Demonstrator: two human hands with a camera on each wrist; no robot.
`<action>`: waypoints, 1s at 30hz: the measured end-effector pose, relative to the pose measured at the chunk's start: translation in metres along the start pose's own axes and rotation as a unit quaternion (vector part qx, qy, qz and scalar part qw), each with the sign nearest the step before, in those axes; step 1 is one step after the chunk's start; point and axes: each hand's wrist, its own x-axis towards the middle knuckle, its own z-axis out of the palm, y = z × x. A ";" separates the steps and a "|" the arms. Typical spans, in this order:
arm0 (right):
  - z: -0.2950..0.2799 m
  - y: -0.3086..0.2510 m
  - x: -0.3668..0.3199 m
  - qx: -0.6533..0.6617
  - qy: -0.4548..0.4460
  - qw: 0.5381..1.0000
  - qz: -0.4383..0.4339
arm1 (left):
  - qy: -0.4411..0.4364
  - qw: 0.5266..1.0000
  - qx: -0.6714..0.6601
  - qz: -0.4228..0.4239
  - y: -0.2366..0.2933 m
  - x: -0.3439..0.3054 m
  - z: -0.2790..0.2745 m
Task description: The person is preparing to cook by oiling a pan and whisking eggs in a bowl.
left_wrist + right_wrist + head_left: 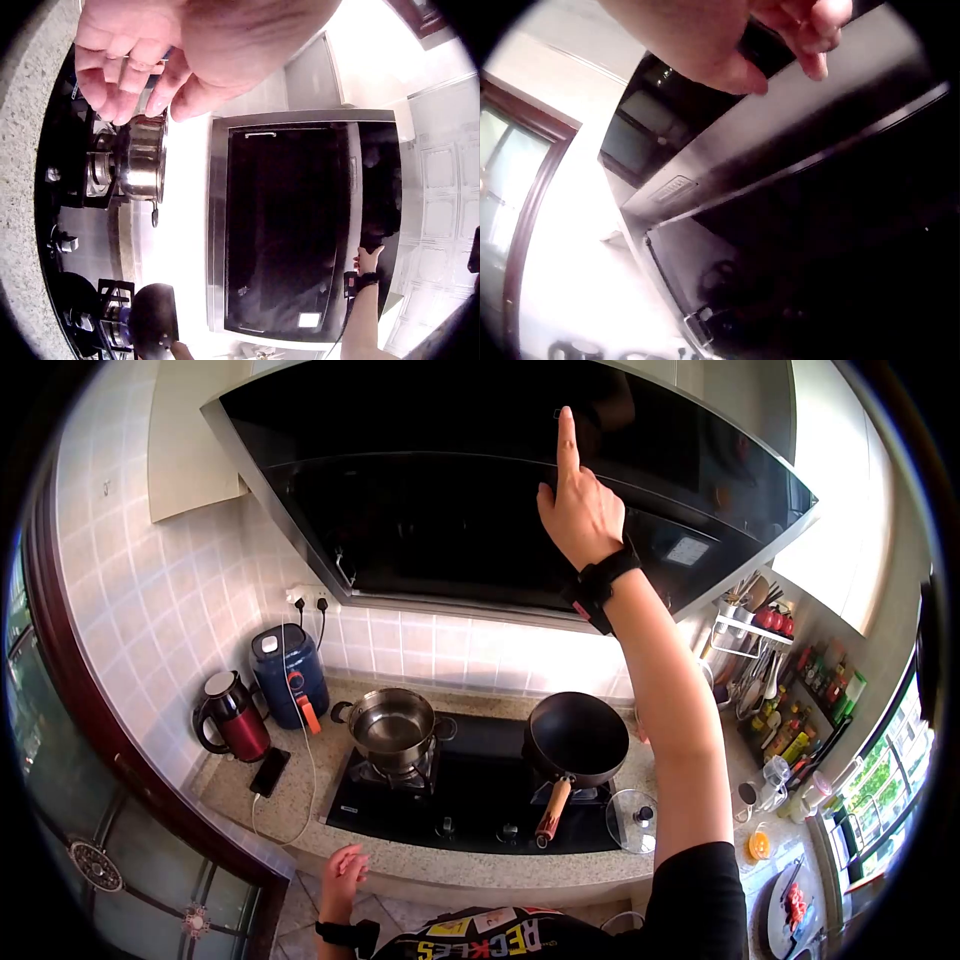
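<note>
My right hand (588, 512) is raised to the black glass front of the range hood (420, 510). Its index finger points straight up, with the tip at the upper panel beside a small marking; the other fingers are bent and hold nothing. In the right wrist view, that hand (780, 37) overlaps the hood's upper edge. My left hand (345, 868) hangs low before the counter's front edge, fingers loosely bent and holding nothing. Below the hood, a steel pot (392, 726) sits on the left burner and a black wok (577, 738) with a wooden handle on the right one.
A glass lid (632, 821) lies at the stove's (470, 785) right front corner. On the left stand a red kettle (240, 722), a blue appliance (290, 672) and a phone (270, 772) on a cable. At right are spice bottles (800, 720) and a plate (780, 915) with red food.
</note>
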 end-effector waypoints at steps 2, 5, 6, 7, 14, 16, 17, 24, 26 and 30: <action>0.002 0.001 0.004 -0.011 -0.018 1.000 0.007 | 0.008 1.000 0.003 -0.002 -0.003 0.000 -0.001; 0.008 0.003 0.007 -0.054 -0.037 0.998 0.013 | 0.009 1.000 -0.009 -0.008 -0.014 0.001 -0.009; 0.008 0.002 0.007 -0.073 -0.043 0.996 0.014 | 0.010 1.000 -0.012 -0.009 -0.016 0.001 -0.011; 0.008 0.002 0.008 -0.093 -0.049 0.994 0.016 | 0.012 1.000 -0.014 -0.009 -0.017 0.002 -0.012; 0.010 0.005 0.007 -0.107 -0.051 0.993 0.014 | 0.006 1.000 -0.011 -0.003 -0.013 0.007 -0.007; 0.009 0.003 0.008 -0.101 -0.056 0.993 0.014 | 0.006 1.000 -0.005 -0.004 -0.010 0.007 -0.003; 0.009 0.003 0.008 -0.101 -0.056 0.993 0.014 | 0.006 1.000 -0.005 -0.005 -0.010 0.008 -0.002; 0.012 0.000 0.007 -0.069 -0.050 0.996 0.005 | -0.003 1.000 -0.001 -0.006 -0.018 0.010 -0.003; 0.015 0.001 0.007 -0.061 -0.045 0.997 0.002 | 0.000 1.000 0.001 -0.009 -0.020 0.010 -0.003; 0.020 0.002 0.007 -0.051 -0.026 0.998 -0.006 | 0.007 1.000 -0.003 -0.015 -0.020 0.006 -0.002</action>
